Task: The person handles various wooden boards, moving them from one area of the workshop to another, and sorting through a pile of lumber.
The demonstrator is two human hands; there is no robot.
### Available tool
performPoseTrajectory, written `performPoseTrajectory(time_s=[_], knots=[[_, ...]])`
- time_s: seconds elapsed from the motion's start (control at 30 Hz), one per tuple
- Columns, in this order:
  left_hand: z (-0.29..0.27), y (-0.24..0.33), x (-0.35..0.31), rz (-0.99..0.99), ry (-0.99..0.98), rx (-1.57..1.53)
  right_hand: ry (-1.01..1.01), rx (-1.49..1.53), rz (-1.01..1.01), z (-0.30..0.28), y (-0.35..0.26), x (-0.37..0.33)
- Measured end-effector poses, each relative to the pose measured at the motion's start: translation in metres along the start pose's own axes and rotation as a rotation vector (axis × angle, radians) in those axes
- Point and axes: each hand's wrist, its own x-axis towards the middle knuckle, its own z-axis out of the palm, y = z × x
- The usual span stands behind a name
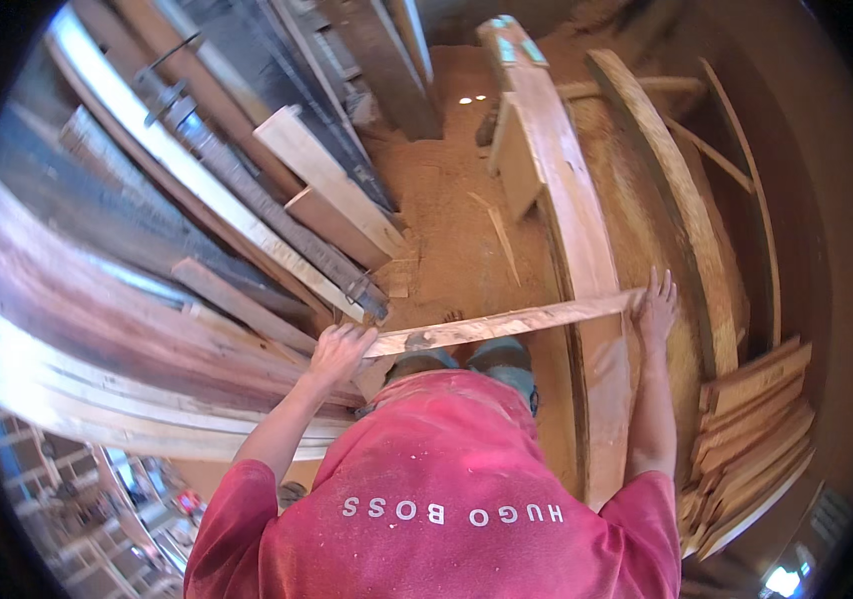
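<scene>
A long, narrow wooden strip [506, 324] stretches across in front of my body, its right part a little farther from me than its left. My left hand [342, 351] is closed around the left end. At the other end my right hand [656, 307] grips the strip, with some fingers pointing away from me past the wood. Beneath the strip's right part runs a long pale plank [586, 225], like a narrow bench top; I cannot tell whether the two touch.
Many boards [97, 319] lean or lie along the left, beside a long metal bar clamp [247, 200]. On the right stand a curved rough-edged slab [671, 190] and a stack of short wooden pieces [754, 439]. Sawdust covers the floor [436, 230], where a thin offcut [502, 240] lies.
</scene>
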Motion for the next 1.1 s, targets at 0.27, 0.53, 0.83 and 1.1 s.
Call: performPoseTrajectory(time_s=[0.27,0.53,0.83,1.1], knots=[[0.040,-0.016,-0.016,-0.089,0.116,-0.173,-0.548,-0.539,-0.376,0.038,0.001,0.055],[0.127,-0.042,-0.046,-0.492,0.279,-0.492,-0.414,-0.516,-0.894,-0.159,-0.168,0.118],[0.144,-0.059,0.037,-0.953,0.608,-0.947,-0.163,-0.411,-1.539,-0.369,-0.480,0.122],[0.153,-0.015,0.054,-1.145,0.869,-1.182,-0.105,-0.698,-2.292,-0.182,-0.697,0.051]])
